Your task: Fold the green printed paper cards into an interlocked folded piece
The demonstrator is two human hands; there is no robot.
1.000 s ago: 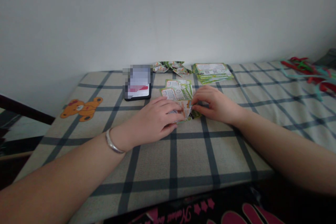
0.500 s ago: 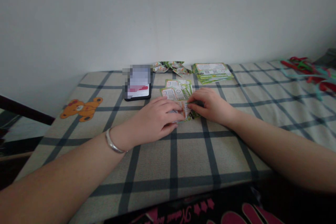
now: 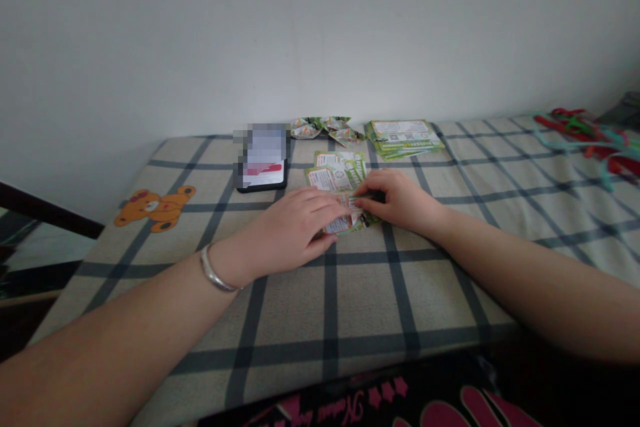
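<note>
A printed green-and-white paper slip (image 3: 339,223), partly creased, is on the table between my hands. My left hand (image 3: 303,223) rests over its left part, fingers together on top and thumb at the near edge, pinning the slip. On the right side, my right hand (image 3: 395,197) pinches the raised fold between thumb and fingers; the fingers cover part of it. Just behind, more of the same printed slips (image 3: 327,177) lie flat and overlapping, touching or under the held one, I cannot tell which. A silver bangle (image 3: 215,270) circles my left wrist.
A phone (image 3: 265,170) lies left of the slips. Along the wall are folded paper pieces (image 3: 327,128) and a stack of printed slips (image 3: 406,137). Coloured ribbons (image 3: 595,140) lie at the far right. The checked tablecloth (image 3: 285,320) carries a bear picture (image 3: 155,208) at left.
My left fingers have drawn back slightly, showing more of the slip's lower left part. My right fingertips have shifted slightly left along the fold. Other things stay put.
</note>
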